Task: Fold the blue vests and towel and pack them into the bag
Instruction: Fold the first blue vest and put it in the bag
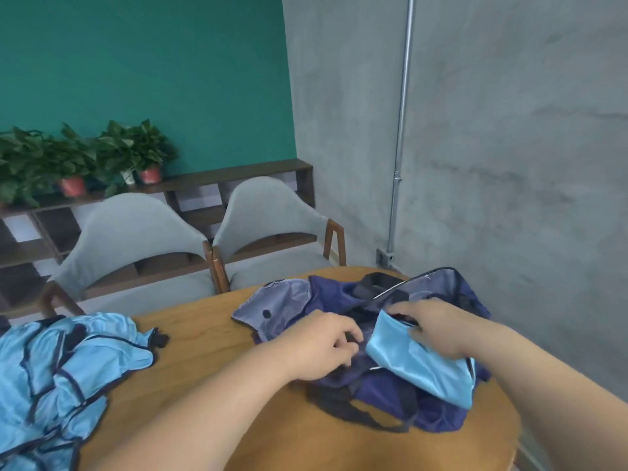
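A: Your right grip [438, 329] is clamped on a folded vest [418, 363]. The fingers curl over its top edge, right at the mouth of the bag [339, 294].

B: That folded vest lies tilted across the bag's near-right side. Its upper corner is over the open mouth and its lower end rests on the bag's navy fabric.

A: Your left grip [323, 348] is at the bag's near-left rim, fingers curled in tight on it.

B: The blur there is heavy. You seem to pinch the dark edge of the opening, though it may be a strap instead.

A: The bag sits slumped on the wooden worktop [204, 334] with its zip open. A pale lining flap is turned out on its far-left side, and a black strap [412, 407] loops off its near side.

B: Well to the left of the bag, the crumpled vests [61, 368] lie in a heap on the worktop. They are light blue with dark trim.

A: Beyond the bag, two grey chairs [136, 239] stand just behind the worktop.

B: Further beyond the bag, to its left, potted plants [81, 154] stand on a dark shelf [238, 175] against a green wall. To the bag's right, a metal pipe [402, 130] runs down a grey wall.
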Available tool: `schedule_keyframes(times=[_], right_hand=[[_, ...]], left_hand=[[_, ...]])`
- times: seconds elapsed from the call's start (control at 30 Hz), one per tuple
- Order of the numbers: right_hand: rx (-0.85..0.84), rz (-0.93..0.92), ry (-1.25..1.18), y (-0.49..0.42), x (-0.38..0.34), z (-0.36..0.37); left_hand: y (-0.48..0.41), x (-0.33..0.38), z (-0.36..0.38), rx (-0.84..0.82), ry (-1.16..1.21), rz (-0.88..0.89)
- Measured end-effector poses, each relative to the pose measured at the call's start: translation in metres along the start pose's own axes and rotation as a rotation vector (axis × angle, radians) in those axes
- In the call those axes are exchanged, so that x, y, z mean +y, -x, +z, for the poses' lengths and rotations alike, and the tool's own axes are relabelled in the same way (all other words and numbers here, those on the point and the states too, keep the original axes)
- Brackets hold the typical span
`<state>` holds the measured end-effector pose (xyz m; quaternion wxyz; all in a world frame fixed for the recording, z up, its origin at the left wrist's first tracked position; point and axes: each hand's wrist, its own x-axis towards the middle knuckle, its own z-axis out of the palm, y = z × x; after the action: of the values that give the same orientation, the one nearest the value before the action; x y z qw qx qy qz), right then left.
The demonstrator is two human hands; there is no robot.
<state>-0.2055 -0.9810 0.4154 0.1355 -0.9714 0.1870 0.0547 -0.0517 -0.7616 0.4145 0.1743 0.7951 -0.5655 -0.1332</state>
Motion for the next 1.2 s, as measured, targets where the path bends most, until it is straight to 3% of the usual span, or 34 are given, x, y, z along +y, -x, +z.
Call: schedule_keyframes(times=[0.1, 0.13, 0.23, 0.3, 0.37, 0.5, 0.57, 0.63, 0.73, 0.8, 0.87, 1.0, 1.1, 1.2], right_hand=[[-0.015, -0.016, 0.047, 0.005, -0.007, 0.013], [-0.005, -0.020, 0.044, 0.006, -0.010, 0.018], [0.001, -0.033, 0.050, 0.010, -0.015, 0.031], [-0.027, -0.042, 0.102, 0.013, -0.016, 0.039], [-0.082, -0.033, 0.116, 0.018, -0.018, 0.044], [-0.232, -0.033, 0.164, 0.021, -0.022, 0.022], [-0.136, -0.092, 0.138, 0.022, -0.032, -0.011], [0.069, -0.125, -0.001, 0.018, -0.046, -0.043], [0.283, -0.047, -0.198, -0.010, -0.065, -0.040], [0.229, 0.037, -0.091, -0.027, -0.073, -0.003], [0.054, 0.128, 0.056, -0.029, -0.075, 0.040], [-0.069, 0.127, 0.127, -0.029, -0.056, 0.076], [-0.020, 0.103, 0.039, -0.039, -0.046, 0.055], [0.186, 0.160, -0.294, -0.048, -0.047, 0.024]], left_hand=[[-0.014, -0.012, -0.002, 0.353, -0.381, 0.056], [-0.020, -0.015, -0.002, 0.347, -0.483, 0.045], [-0.036, -0.021, 0.002, 0.084, -0.596, -0.072], [-0.048, -0.026, 0.000, 0.093, -0.513, -0.150], [-0.058, -0.029, -0.009, 0.223, -0.335, -0.173], [-0.064, -0.016, -0.037, 0.333, -0.089, -0.116], [-0.063, -0.008, -0.044, 0.340, -0.075, -0.058], [-0.061, -0.001, -0.049, 0.339, -0.050, 0.012], [-0.060, 0.007, -0.057, 0.369, 0.028, 0.093], [-0.061, 0.011, -0.066, 0.384, 0.048, 0.098], [-0.060, 0.011, -0.075, 0.418, 0.066, 0.049], [-0.052, -0.003, -0.073, 0.403, 0.025, -0.041], [-0.048, -0.007, -0.063, 0.360, 0.015, -0.031], [-0.052, -0.001, -0.061, 0.330, 0.034, -0.016]])
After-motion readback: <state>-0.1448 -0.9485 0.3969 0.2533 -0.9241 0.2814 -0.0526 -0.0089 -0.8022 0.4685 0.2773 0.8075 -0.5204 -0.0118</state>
